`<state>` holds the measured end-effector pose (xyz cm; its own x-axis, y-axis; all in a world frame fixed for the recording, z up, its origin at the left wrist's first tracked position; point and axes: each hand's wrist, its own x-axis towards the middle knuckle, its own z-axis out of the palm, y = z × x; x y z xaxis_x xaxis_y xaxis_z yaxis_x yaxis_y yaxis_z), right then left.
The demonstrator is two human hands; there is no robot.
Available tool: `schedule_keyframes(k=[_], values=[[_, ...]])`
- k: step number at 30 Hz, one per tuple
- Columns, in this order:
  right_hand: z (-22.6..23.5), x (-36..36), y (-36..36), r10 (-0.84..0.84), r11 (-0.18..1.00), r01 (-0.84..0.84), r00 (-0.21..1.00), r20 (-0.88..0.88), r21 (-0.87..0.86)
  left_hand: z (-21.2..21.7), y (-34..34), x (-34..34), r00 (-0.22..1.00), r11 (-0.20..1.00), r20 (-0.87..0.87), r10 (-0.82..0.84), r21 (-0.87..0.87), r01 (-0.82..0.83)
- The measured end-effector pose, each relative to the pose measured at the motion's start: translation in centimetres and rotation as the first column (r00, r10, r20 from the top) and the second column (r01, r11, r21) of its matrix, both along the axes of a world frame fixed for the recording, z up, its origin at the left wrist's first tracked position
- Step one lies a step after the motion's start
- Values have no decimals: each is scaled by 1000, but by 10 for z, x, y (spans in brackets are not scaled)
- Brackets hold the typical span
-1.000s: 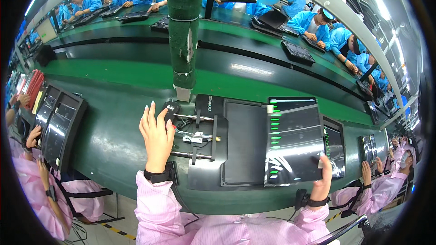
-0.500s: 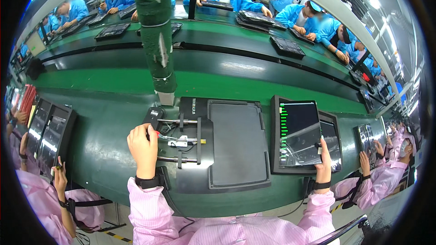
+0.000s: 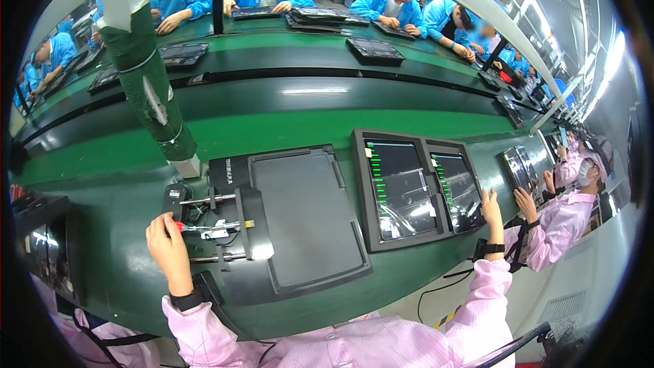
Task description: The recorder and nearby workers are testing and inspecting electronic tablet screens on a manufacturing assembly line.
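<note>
My left hand (image 3: 167, 249) is closed round the red-tipped lever (image 3: 182, 227) of a black test fixture. Its slide with gold contact pins (image 3: 249, 223) faces a flat grey bed (image 3: 300, 215) with a raised rim, which bears no panel. To the right, a black foam tray (image 3: 364, 191) carries two dark screen panels side by side, the left panel (image 3: 398, 174) and the right panel (image 3: 455, 180), both with green marks down their left edges. At the right panel's outer edge is my right hand (image 3: 492, 212), its fingers stretched out and fingertips against the tray's side.
A green-painted post (image 3: 146, 85) rises behind the fixture. A green belt line (image 3: 286, 95) runs beyond the bench, with people in blue at work past it. A co-worker in pink (image 3: 569, 218) sits to the right beside another tray (image 3: 521, 167). More trays (image 3: 48, 252) stand at far left.
The panel my right hand held over the tray now lies in its left compartment; that hand has moved to the right panel's edge. My left hand stays on the lever. The view has swung right.
</note>
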<state>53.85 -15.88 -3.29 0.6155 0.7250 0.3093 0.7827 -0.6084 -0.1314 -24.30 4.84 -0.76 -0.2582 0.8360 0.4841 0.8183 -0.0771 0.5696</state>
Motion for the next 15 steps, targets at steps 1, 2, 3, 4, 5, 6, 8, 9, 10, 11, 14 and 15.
schedule_keyframes(k=[1,2,3,4,5,6,8,9,10,11,14,15], values=[[-13,13,-5,29,994,-31,999,23,109,0,0,0,1000,1000,4,-2,0,2],[-20,24,-10,17,993,-11,999,-52,119,0,0,0,1000,1000,14,0,-4,0],[-25,31,-14,8,992,9,992,-128,127,0,-1,0,1000,1000,8,-4,-9,4],[-26,35,-15,2,992,22,983,-182,128,0,-1,0,1000,1000,-1,-5,-5,5],[-23,36,-15,-6,991,37,972,-236,128,0,-1,0,1000,1000,-11,-9,-1,9],[-19,33,-13,-14,991,53,958,-288,127,1,-1,0,1000,1000,-22,-12,4,12],[-1,26,-4,-72,989,126,877,-476,82,2,-1,1,1000,1000,-17,-14,-6,14],[11,22,-2,-198,973,227,767,-610,-31,2,-1,1,1000,1000,-5,-8,-18,8],[18,16,0,-199,969,245,712,-673,-28,3,-1,2,1000,1000,-21,-12,-9,12],[24,10,2,-192,964,266,679,-708,-6,3,-1,2,1000,1000,-27,-10,-10,10],[36,6,-1,-149,949,314,481,-864,12,5,-2,3,1000,1000,-16,-16,-15,16],[37,9,-4,-146,941,339,378,-914,-10,5,-3,3,1000,1000,-3,-23,-17,23]])
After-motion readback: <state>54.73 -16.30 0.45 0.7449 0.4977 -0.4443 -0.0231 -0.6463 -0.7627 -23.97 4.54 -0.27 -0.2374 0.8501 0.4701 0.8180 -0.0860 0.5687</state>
